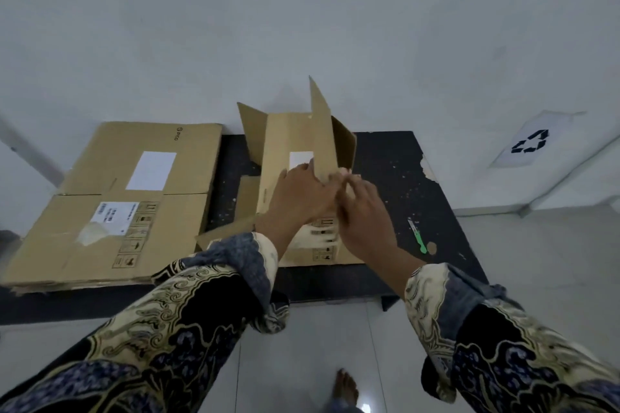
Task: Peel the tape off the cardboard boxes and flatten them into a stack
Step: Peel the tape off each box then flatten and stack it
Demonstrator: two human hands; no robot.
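An opened cardboard box (285,141) stands on the black table (402,184) with its flaps spread; one long flap (322,131) sticks straight up. My left hand (298,198) grips the lower end of that flap from the left side. My right hand (364,211) meets it from the right, fingers curled at the same flap's lower edge; exactly what the fingertips pinch is blurred. A stack of flattened boxes (110,204) with white labels lies at the left end of the table.
A green-handled cutter (417,235) lies on the table right of the box, beside a small brown scrap. A sheet with a recycling symbol (531,142) hangs on the wall at right. The table's front edge is near my sleeves; my bare foot (345,386) is on the tiled floor.
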